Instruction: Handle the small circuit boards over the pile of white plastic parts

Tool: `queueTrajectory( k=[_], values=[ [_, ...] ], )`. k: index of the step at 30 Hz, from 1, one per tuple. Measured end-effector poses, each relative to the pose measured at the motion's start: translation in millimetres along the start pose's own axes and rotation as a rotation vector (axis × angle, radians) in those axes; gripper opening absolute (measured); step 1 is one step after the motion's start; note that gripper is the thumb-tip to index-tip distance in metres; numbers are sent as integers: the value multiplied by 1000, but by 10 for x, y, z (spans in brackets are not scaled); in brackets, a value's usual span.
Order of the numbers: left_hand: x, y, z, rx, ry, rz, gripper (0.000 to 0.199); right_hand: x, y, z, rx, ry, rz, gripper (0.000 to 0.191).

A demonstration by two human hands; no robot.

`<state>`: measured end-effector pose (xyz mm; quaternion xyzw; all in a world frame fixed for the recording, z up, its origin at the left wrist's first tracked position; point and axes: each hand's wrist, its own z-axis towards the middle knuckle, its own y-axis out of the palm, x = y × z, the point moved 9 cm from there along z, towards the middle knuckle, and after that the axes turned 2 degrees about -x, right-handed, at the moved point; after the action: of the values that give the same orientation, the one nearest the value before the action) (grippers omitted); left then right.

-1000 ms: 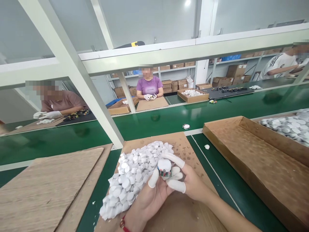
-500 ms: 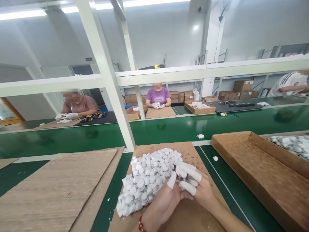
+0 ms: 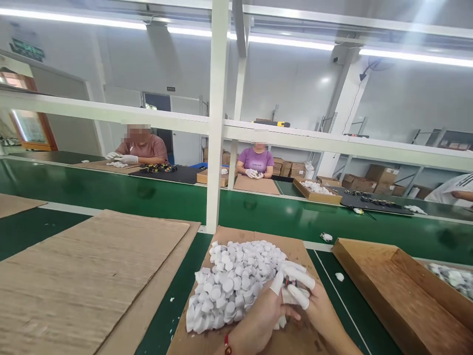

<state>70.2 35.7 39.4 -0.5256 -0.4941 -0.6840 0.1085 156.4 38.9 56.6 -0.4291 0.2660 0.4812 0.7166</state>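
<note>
In the head view both hands meet at the right side of a heap of small white round pieces (image 3: 236, 281). A small dark electronic part (image 3: 290, 282) with a reddish bit shows between their fingertips. My left hand (image 3: 264, 308), with a red bracelet at the wrist, is closed on its left side, a white finger cot on the thumb. My right hand (image 3: 310, 293), several fingers in white cots, closes round the part from above and the right. The fingers hide most of it. A sheet of cardboard (image 3: 295, 340) lies under hands and heap.
A shallow cardboard box (image 3: 373, 296) stands at the right. One white piece (image 3: 339, 277) lies beside it on the green surface (image 3: 321, 264). More cardboard sheets (image 3: 103, 276) are at the left. A white post (image 3: 214, 123) rises ahead. Co-workers sit across the green belt (image 3: 266, 212).
The camera view has tilted and shifted, so the scene sits differently. My hands stay together on the electronic part, whose white disc showed before and is now mostly covered by fingers.
</note>
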Motion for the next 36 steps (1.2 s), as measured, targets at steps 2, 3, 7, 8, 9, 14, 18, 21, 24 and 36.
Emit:
queueTrajectory(
  k=[2,3,7,8,9,14,18,21,24,36],
  values=[
    [33,-23,5,14,38,-36,51,129,-28,105,78,101,110,39],
    [42,-43,12,25,54,-56,52,210,-42,191,123,148,170,44],
    [-85,-140,98,55,6,-74,67,508,-180,767,287,164,135,56],
    [-138,-147,129,40,-12,-64,71,601,-224,931,316,162,96,57],
    [-188,-139,160,8,-24,-51,73,709,-269,1081,343,170,61,58],
    [-410,-42,240,-218,-56,-5,73,1275,-371,1418,387,313,-217,50],
    [-496,-105,258,-225,-58,-12,73,1600,-254,1336,261,418,-450,34],
    [-549,-178,255,-138,-125,-11,72,1679,-268,1289,189,419,-549,38],
    [-461,-162,209,-113,-121,86,71,1584,-448,1279,161,344,-592,46],
    [280,1142,-502,-479,-44,350,40,302,-936,303,-68,-32,-551,34]
  ],
)
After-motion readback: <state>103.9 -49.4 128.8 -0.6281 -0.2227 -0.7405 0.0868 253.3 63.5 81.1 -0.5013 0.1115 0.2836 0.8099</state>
